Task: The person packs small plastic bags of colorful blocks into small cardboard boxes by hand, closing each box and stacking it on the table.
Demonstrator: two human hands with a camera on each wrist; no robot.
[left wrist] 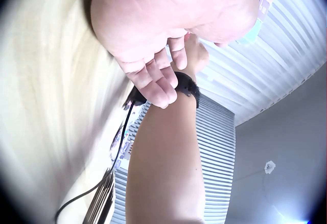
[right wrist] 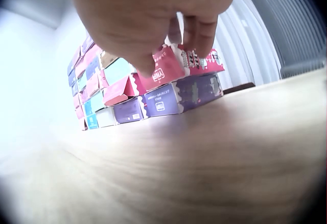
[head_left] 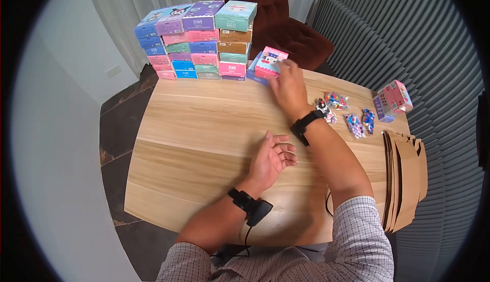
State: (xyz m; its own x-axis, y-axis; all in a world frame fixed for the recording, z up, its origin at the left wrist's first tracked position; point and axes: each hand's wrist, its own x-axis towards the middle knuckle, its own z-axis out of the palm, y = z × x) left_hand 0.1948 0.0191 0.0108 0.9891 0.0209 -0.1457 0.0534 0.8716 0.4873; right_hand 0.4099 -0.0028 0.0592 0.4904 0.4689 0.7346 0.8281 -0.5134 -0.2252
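My right hand (head_left: 292, 91) reaches to the back of the table and grips a small pink box (head_left: 269, 60) with a cartoon figure on its top. In the right wrist view, thumb and fingers hold the pink box (right wrist: 162, 72) at its upper edges, right over a purple box (right wrist: 189, 96). That purple box lies on the table at the right end of a wall of stacked boxes (head_left: 204, 47). Loosely bent fingers and nothing in the palm mark my left hand (head_left: 268, 160), which is above the middle of the table; its wrist view shows the relaxed fingers (left wrist: 161, 83).
Several bags of colourful small pieces (head_left: 355, 125) lie right of my right forearm. Beyond them, a pink box (head_left: 394, 98) stands with a purple one at the table's right edge. Folded brown cardboard (head_left: 406, 180) is at the near right. Behind the table is a brown chair (head_left: 291, 32).
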